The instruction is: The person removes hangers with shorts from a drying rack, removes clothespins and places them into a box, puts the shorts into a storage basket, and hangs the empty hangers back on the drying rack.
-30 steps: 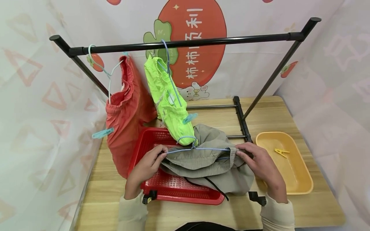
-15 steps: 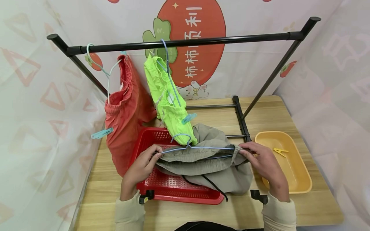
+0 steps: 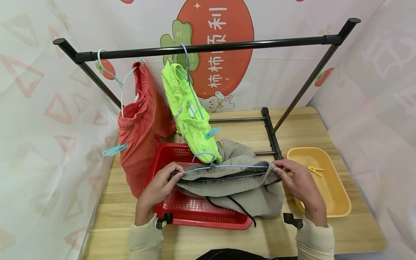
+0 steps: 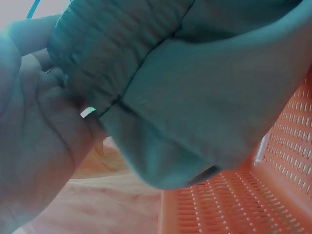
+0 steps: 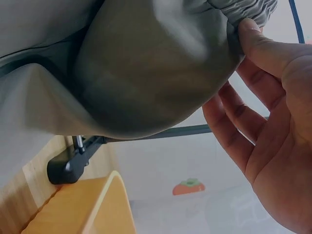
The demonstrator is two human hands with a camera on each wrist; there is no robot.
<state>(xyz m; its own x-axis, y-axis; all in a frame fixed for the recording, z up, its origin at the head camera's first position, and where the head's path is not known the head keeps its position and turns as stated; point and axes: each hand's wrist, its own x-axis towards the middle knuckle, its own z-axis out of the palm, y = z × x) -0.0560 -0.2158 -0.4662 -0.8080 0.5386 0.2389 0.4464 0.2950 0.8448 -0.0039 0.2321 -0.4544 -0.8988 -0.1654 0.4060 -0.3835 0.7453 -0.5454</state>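
1. Here, the left hand (image 3: pixel 159 186) pinches one end of the waistband of a grey garment (image 3: pixel 268 202), thumb and fingers meeting where the end of a blue hanger (image 3: pixel 240 166) reaches them.
2. The right hand (image 3: pixel 300 180) pinches the other end of that waistband; in the right wrist view its thumb presses on the gathered edge while the lower fingers reach out below the cloth.
3. The grey garment is stretched between the hands, partly over a red basket (image 3: pixel 211 224) and partly past its right side. A black cord (image 3: pixel 242 206) dangles from it.
4. The blue hanger runs along inside the waistband, its hook up. In the head view the hook overlaps the bottom of a green garment (image 3: pixel 203 142); whether they touch I cannot tell.
5. The green garment and a red garment (image 3: pixel 139 144) hang on their own hangers from a black rack (image 3: pixel 260 45), with teal clips (image 3: pixel 115 149) on them.
6. Right of the basket, on the wooden surface (image 3: pixel 357 231), an orange tray (image 3: pixel 334 202) holds a yellow clip (image 3: pixel 315 169).
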